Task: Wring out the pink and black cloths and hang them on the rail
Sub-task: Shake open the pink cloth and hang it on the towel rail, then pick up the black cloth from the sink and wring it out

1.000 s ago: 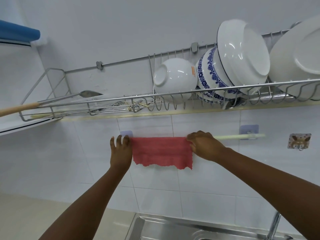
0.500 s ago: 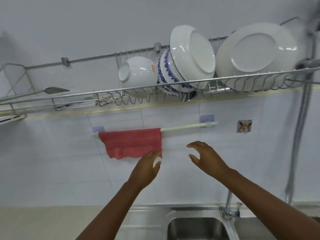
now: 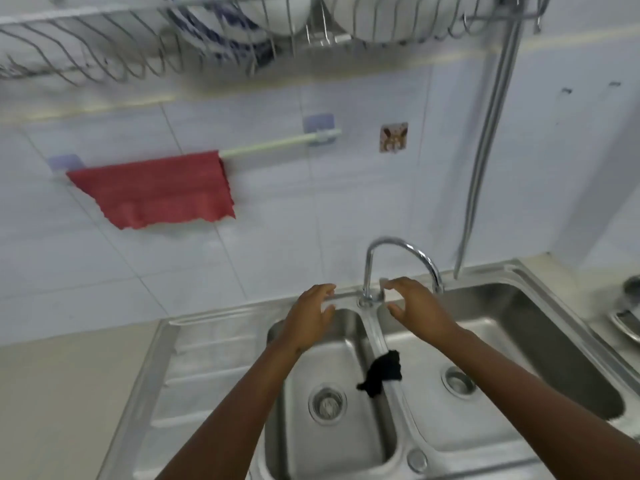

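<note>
The pink cloth [image 3: 156,190] hangs spread over the left half of the white rail [image 3: 277,144] on the tiled wall. A bunched black cloth [image 3: 382,373] lies draped over the divider between the two basins of the steel sink [image 3: 214,358]. My left hand [image 3: 310,315] hovers over the left basin, fingers apart, holding nothing. Over the divider near the tap base, my right hand [image 3: 414,308] is likewise empty with fingers spread. Both hands are above and behind the black cloth, not touching it.
A curved chrome tap [image 3: 401,258] rises between my hands. A wire dish rack [image 3: 145,46] with bowls and plates hangs above the rail. A metal hose [image 3: 485,150] runs down the wall at right. Steel pots [image 3: 628,306] stand at the right edge.
Both hands left the pink cloth, which stays on the rail, and dropped to the sink. My view tilted down, bringing the basins and black cloth into sight.
</note>
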Motion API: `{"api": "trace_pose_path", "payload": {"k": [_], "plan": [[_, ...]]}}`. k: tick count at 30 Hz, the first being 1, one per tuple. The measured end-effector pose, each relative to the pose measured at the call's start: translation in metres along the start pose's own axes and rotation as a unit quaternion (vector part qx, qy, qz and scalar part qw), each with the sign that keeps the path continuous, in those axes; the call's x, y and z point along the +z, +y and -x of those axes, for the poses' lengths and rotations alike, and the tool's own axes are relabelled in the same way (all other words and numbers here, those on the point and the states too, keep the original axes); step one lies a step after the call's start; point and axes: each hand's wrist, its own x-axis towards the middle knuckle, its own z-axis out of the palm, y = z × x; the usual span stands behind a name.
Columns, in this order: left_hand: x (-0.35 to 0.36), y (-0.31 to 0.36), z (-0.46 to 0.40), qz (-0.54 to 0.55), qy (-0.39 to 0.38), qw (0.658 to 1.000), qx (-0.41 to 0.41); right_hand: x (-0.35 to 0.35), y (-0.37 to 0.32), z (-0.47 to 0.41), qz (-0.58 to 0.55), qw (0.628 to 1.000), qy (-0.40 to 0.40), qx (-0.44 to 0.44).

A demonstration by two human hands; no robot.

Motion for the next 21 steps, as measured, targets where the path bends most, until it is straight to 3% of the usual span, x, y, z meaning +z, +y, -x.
{"api": "trace_pose_path", "payload": {"k": [7,12,21], "plan": [[0.087,-0.005,0.035,0.000,-0.096,0.993,-0.067,0.058,0.060,0.044,0.000,0.994,-0.088,0.069],[0.128,-0.016,0.068,0.031,-0.129,0.984,-0.120,0.104,0.085,0.055,0.055,0.971,-0.195,0.130],[0.141,-0.044,0.131,0.043,-0.134,0.971,-0.191,0.155,0.099,0.047,0.011,0.960,-0.229,0.162]]}}
